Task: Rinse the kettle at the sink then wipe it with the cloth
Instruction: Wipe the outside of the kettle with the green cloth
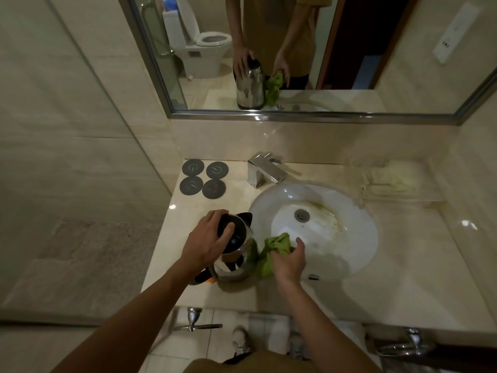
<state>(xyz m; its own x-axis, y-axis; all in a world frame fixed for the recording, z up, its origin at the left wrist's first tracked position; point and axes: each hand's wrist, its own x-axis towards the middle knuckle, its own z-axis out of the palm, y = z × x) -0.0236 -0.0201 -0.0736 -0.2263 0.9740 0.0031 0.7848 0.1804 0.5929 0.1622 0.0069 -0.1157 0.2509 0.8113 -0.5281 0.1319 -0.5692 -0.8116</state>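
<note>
A steel kettle [236, 265] with a black spout stands upright on the marble counter, just left of the sink [355, 224]. Its lid is open, showing the dark inside. My left hand [207, 240] grips the kettle's rim from above, fingers curled over the opening. My right hand [289, 261] holds a crumpled green cloth [271, 251] pressed against the kettle's right side, over the sink's near-left edge. The kettle's black handle pokes out at the lower left.
A chrome faucet [262, 170] stands behind the sink. Several dark round coasters [204, 179] lie at the counter's back left. A folded pale towel [390, 176] rests at the back right. A mirror [376, 49] hangs above; a glass partition stands to the left.
</note>
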